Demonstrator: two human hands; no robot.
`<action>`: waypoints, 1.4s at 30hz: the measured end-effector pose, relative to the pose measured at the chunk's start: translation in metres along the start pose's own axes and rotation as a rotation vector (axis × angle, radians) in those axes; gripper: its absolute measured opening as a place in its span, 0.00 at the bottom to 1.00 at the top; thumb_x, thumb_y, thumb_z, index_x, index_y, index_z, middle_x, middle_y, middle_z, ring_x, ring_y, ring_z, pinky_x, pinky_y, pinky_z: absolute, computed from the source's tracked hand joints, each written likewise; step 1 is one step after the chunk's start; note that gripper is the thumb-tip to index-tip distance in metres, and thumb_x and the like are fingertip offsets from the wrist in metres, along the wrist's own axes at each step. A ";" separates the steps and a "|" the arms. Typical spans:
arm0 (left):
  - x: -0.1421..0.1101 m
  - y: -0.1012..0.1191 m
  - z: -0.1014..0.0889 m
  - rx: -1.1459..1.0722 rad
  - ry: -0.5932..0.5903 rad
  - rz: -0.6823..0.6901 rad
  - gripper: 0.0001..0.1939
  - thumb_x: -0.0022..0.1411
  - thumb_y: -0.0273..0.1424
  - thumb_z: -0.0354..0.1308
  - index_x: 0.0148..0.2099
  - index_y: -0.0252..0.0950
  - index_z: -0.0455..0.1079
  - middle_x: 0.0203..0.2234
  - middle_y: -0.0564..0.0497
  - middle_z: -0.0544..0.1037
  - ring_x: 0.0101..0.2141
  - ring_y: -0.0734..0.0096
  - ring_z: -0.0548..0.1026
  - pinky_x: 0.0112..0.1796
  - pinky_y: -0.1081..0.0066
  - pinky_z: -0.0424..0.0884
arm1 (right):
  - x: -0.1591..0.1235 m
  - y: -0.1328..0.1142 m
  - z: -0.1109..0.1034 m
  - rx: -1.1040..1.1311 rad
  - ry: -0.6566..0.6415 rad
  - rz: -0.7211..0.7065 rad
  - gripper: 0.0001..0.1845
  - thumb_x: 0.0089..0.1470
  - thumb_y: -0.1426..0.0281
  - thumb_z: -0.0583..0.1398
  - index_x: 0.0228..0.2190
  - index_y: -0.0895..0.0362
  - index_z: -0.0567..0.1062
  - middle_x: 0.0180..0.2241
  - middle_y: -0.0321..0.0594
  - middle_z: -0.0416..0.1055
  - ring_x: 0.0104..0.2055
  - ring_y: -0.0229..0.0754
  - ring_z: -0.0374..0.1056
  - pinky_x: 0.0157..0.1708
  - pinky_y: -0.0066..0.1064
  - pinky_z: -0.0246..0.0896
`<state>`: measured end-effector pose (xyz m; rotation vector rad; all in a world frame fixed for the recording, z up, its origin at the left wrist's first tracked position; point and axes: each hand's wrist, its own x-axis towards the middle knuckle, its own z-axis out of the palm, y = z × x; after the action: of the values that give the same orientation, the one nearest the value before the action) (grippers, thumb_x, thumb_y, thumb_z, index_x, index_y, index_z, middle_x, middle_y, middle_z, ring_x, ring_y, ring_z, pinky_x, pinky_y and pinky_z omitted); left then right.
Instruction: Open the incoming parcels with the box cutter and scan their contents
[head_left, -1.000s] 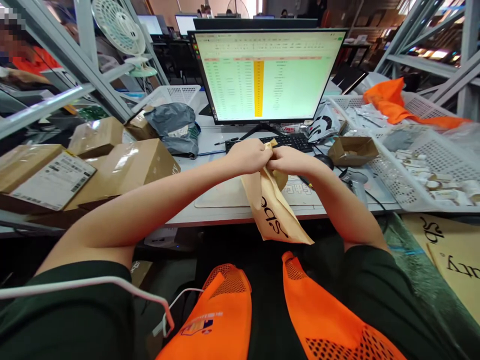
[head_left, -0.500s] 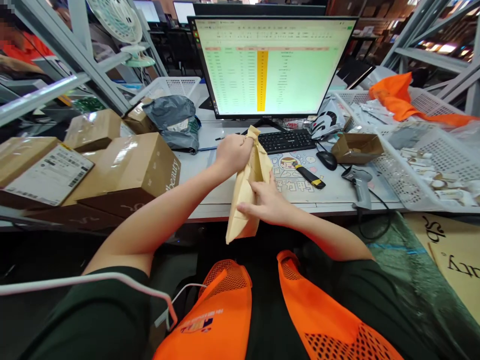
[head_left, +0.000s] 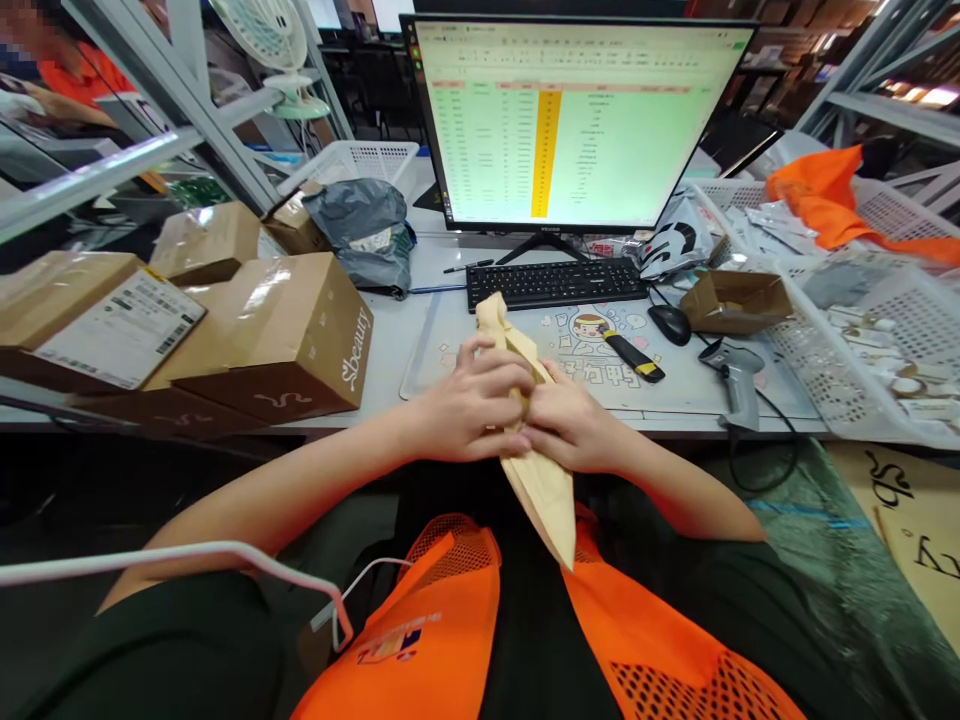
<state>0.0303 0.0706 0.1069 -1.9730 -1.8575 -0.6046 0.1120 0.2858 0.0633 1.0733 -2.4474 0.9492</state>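
A tan paper envelope [head_left: 546, 490] is held between my two hands, its pointed lower end hanging past the desk edge toward my lap. My left hand [head_left: 480, 400] lies across its left side, fingers curled over the opening. On the other side my right hand [head_left: 570, 420] grips the paper, fingers bent at the opening, close against the left fingertips. The folded top end of the envelope sticks up beyond my hands, just short of the keyboard [head_left: 559, 284]. Whatever may be inside is hidden by my fingers.
A monitor [head_left: 577, 125] stands behind the keyboard. Right of my hands lie a utility knife [head_left: 634, 355], a mouse [head_left: 670, 324], a small open box [head_left: 735, 302], a barcode scanner [head_left: 735, 380] and white baskets [head_left: 832, 370]. Cardboard boxes [head_left: 277, 330] and a grey plastic parcel [head_left: 364, 235] are stacked left.
My left hand has left the envelope's top end and come down beside my right hand at the opening. The envelope has swung, its lower end now pointing nearer my body and rightward.
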 end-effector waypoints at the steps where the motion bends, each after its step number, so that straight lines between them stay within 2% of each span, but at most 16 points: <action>1: -0.002 0.009 0.000 0.010 0.017 0.045 0.16 0.73 0.40 0.63 0.32 0.39 0.72 0.40 0.48 0.82 0.49 0.58 0.77 0.60 0.53 0.62 | -0.004 -0.006 0.001 -0.020 -0.037 -0.049 0.20 0.73 0.62 0.53 0.28 0.53 0.69 0.28 0.35 0.72 0.37 0.42 0.68 0.71 0.53 0.45; 3: -0.007 0.029 -0.003 0.021 0.044 0.129 0.15 0.72 0.35 0.63 0.30 0.42 0.72 0.35 0.52 0.82 0.43 0.63 0.77 0.52 0.57 0.69 | -0.014 -0.020 0.002 -0.036 -0.093 -0.148 0.20 0.74 0.63 0.53 0.28 0.52 0.69 0.28 0.35 0.72 0.36 0.42 0.69 0.73 0.51 0.43; 5: -0.015 0.046 -0.010 -0.020 0.089 0.209 0.14 0.71 0.29 0.63 0.30 0.44 0.74 0.32 0.57 0.81 0.38 0.69 0.77 0.45 0.62 0.73 | -0.028 -0.032 -0.003 -0.005 -0.096 -0.225 0.21 0.73 0.64 0.53 0.26 0.51 0.68 0.26 0.34 0.71 0.33 0.41 0.68 0.73 0.48 0.47; 8: -0.034 0.056 -0.027 -0.041 0.194 0.148 0.15 0.64 0.23 0.64 0.27 0.44 0.71 0.29 0.59 0.80 0.34 0.72 0.76 0.40 0.64 0.75 | -0.051 -0.041 -0.019 0.079 0.043 -0.199 0.19 0.72 0.66 0.51 0.26 0.49 0.67 0.21 0.32 0.64 0.27 0.42 0.64 0.69 0.47 0.57; 10: -0.047 0.049 -0.036 0.052 0.242 0.070 0.15 0.60 0.24 0.65 0.25 0.42 0.68 0.27 0.58 0.79 0.31 0.70 0.75 0.39 0.61 0.76 | -0.064 -0.039 -0.029 0.110 0.112 -0.148 0.16 0.71 0.66 0.53 0.28 0.49 0.68 0.21 0.31 0.64 0.26 0.42 0.64 0.69 0.49 0.57; 13: -0.064 0.025 -0.040 0.253 0.271 0.050 0.14 0.57 0.29 0.68 0.24 0.43 0.66 0.24 0.58 0.78 0.27 0.68 0.74 0.37 0.59 0.77 | -0.073 -0.027 -0.036 0.141 0.111 -0.078 0.14 0.70 0.64 0.55 0.30 0.49 0.70 0.24 0.33 0.69 0.29 0.43 0.69 0.71 0.53 0.52; 18: -0.080 -0.024 -0.035 0.480 0.489 -0.142 0.16 0.55 0.29 0.66 0.21 0.40 0.63 0.21 0.52 0.75 0.28 0.63 0.75 0.33 0.56 0.76 | -0.073 0.009 -0.044 0.255 0.158 0.158 0.22 0.72 0.58 0.53 0.26 0.51 0.67 0.27 0.36 0.71 0.31 0.44 0.71 0.68 0.54 0.55; 20: -0.075 -0.035 -0.029 0.452 0.574 -0.141 0.16 0.56 0.26 0.65 0.22 0.39 0.63 0.25 0.50 0.75 0.33 0.61 0.78 0.33 0.57 0.77 | -0.064 0.024 -0.055 0.214 0.099 0.217 0.26 0.72 0.52 0.51 0.25 0.52 0.67 0.26 0.37 0.70 0.31 0.43 0.69 0.61 0.49 0.61; 22: -0.061 -0.037 -0.019 0.337 0.634 -0.148 0.16 0.59 0.23 0.63 0.23 0.38 0.62 0.30 0.48 0.76 0.37 0.62 0.81 0.34 0.61 0.80 | -0.047 0.036 -0.068 0.147 -0.042 0.306 0.32 0.72 0.46 0.48 0.24 0.53 0.67 0.25 0.37 0.68 0.30 0.43 0.66 0.45 0.41 0.65; 25: -0.030 -0.030 0.001 0.159 0.673 -0.138 0.19 0.64 0.20 0.60 0.23 0.35 0.60 0.37 0.46 0.78 0.38 0.67 0.83 0.36 0.68 0.83 | -0.007 0.050 -0.076 0.022 -0.339 0.502 0.33 0.67 0.40 0.53 0.27 0.54 0.73 0.27 0.39 0.72 0.28 0.41 0.65 0.29 0.34 0.55; 27: -0.013 -0.023 0.014 0.091 0.656 -0.093 0.21 0.66 0.19 0.60 0.22 0.34 0.59 0.39 0.46 0.80 0.38 0.69 0.84 0.39 0.72 0.84 | 0.018 0.057 -0.067 -0.069 -0.492 0.635 0.31 0.63 0.41 0.59 0.27 0.55 0.75 0.25 0.38 0.73 0.25 0.40 0.64 0.27 0.33 0.51; 29: -0.004 -0.019 0.024 0.080 0.629 -0.073 0.22 0.67 0.20 0.60 0.22 0.34 0.59 0.38 0.47 0.81 0.37 0.71 0.83 0.40 0.73 0.83 | 0.034 0.063 -0.046 -0.127 -0.526 0.704 0.30 0.62 0.44 0.63 0.22 0.55 0.72 0.20 0.36 0.69 0.23 0.38 0.60 0.27 0.32 0.48; 32: -0.011 -0.027 0.031 0.166 0.631 -0.158 0.23 0.69 0.23 0.60 0.22 0.35 0.58 0.32 0.48 0.81 0.31 0.75 0.80 0.34 0.76 0.79 | 0.032 0.067 -0.006 -0.056 -0.419 0.697 0.28 0.64 0.53 0.64 0.20 0.56 0.69 0.18 0.32 0.64 0.22 0.35 0.56 0.27 0.30 0.46; 35: -0.035 -0.046 0.026 0.272 0.694 -0.371 0.26 0.71 0.29 0.59 0.20 0.36 0.57 0.27 0.48 0.79 0.27 0.74 0.76 0.29 0.73 0.73 | 0.011 0.060 0.021 0.066 -0.251 0.594 0.24 0.65 0.57 0.61 0.21 0.57 0.69 0.19 0.30 0.62 0.24 0.35 0.57 0.28 0.29 0.45; 39: -0.072 -0.070 0.015 0.333 0.766 -0.681 0.29 0.70 0.38 0.57 0.18 0.38 0.53 0.22 0.47 0.74 0.25 0.70 0.71 0.29 0.67 0.68 | -0.021 0.042 0.019 0.096 0.066 0.443 0.24 0.67 0.56 0.57 0.22 0.55 0.68 0.22 0.35 0.67 0.26 0.38 0.62 0.29 0.30 0.52; 42: -0.088 -0.081 0.012 0.309 0.711 -0.860 0.27 0.67 0.41 0.57 0.19 0.40 0.53 0.21 0.47 0.72 0.26 0.68 0.71 0.31 0.67 0.67 | -0.035 0.033 0.005 0.104 0.205 0.399 0.25 0.69 0.54 0.56 0.23 0.54 0.69 0.23 0.37 0.69 0.27 0.40 0.65 0.30 0.32 0.58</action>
<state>-0.0530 0.0083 0.0465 -0.5578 -2.0478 -0.9963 0.1112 0.3178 0.0275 0.4876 -2.5042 1.2471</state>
